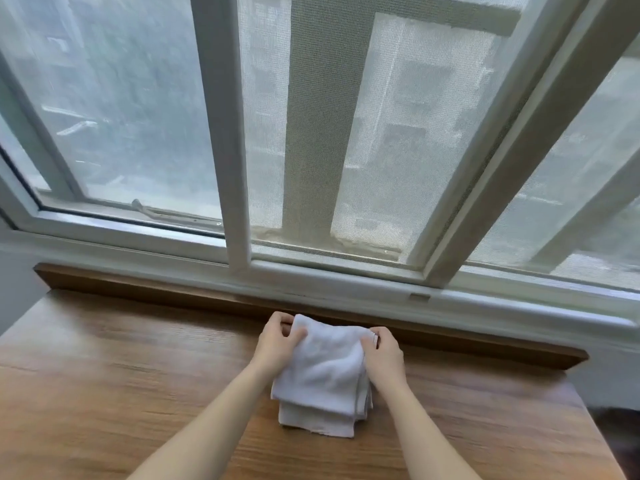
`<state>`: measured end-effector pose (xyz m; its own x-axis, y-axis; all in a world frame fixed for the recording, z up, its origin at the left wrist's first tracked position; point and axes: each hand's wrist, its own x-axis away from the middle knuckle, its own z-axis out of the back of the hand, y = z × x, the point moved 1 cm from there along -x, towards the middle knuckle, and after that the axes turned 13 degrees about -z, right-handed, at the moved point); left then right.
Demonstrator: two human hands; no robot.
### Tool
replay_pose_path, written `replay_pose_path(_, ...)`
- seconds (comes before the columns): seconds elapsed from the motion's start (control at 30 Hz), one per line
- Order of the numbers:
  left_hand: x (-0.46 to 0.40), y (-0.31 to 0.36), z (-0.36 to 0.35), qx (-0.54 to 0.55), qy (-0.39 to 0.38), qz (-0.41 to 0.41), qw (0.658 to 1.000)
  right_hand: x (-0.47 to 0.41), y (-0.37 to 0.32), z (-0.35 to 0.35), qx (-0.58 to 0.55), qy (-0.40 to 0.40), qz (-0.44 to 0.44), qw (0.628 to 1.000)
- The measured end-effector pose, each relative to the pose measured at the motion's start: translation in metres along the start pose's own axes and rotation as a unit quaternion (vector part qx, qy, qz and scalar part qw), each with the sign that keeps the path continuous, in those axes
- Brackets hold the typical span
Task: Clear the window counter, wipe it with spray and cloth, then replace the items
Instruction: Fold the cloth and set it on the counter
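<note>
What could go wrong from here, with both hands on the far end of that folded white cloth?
1. The left hand and right hand pinch only the far edge of the cloth; lifting may unfold its layers.
2. The cloth lies against the raised wooden ledge; the corner where it meets the counter may be missed.

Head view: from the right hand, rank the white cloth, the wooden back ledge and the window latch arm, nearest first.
1. White cloth: pinched by the right hand, on the counter.
2. Wooden back ledge: just beyond, below the window.
3. Window latch arm: far left, behind glass.
</note>
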<state>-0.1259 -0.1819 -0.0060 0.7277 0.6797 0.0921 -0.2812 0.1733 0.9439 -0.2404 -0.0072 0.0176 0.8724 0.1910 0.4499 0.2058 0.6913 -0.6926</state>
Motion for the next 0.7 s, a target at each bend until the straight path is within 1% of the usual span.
replay_pose_path(0.1, -0.009, -0.011, -0.011, -0.018, 0.002, 0.021, 1.0, -0.012, 0.006, -0.005, -0.019, 0.009, -0.023, 0.999)
replay_pose_path(0.17, -0.009, -0.02, -0.014, -0.043, -0.008, 0.037, 0.998, -0.016, 0.011, -0.008, -0.028, 0.001, -0.042, 0.999)
replay_pose_path(0.27, -0.005, -0.03, -0.012, -0.114, -0.025, 0.054, 0.992, -0.013, 0.02, -0.013, -0.017, -0.012, -0.066, 0.998)
replay_pose_path(0.33, -0.002, -0.034, -0.008, -0.18, -0.058, 0.071, 0.979, -0.007, 0.026, -0.016, 0.018, -0.007, -0.079, 0.997)
replay_pose_path(0.4, 0.001, -0.036, -0.005, -0.206, -0.104, 0.091, 0.969, -0.001, 0.029, -0.019, 0.058, -0.009, -0.086, 0.995)
replay_pose_path(0.47, 0.004, -0.038, -0.005, -0.162, -0.125, 0.101, 0.974, 0.002, 0.029, -0.02, 0.077, -0.016, -0.082, 0.994)
replay_pose_path(0.53, 0.009, -0.033, -0.007, -0.091, -0.115, 0.097, 0.984, 0.002, 0.026, -0.015, 0.055, -0.011, -0.075, 0.996)
replay_pose_path(0.6, 0.012, -0.023, -0.011, -0.045, -0.103, 0.088, 0.99, 0.0, 0.024, -0.006, 0.039, 0.011, -0.071, 0.997)
replay_pose_path(0.63, 0.013, -0.019, -0.013, -0.037, -0.1, 0.083, 0.991, -0.002, 0.024, -0.001, 0.048, 0.023, -0.072, 0.996)
replay_pose_path(0.7, 0.019, -0.018, -0.016, -0.062, -0.104, 0.073, 0.99, -0.005, 0.028, 0.005, 0.082, 0.033, -0.077, 0.993)
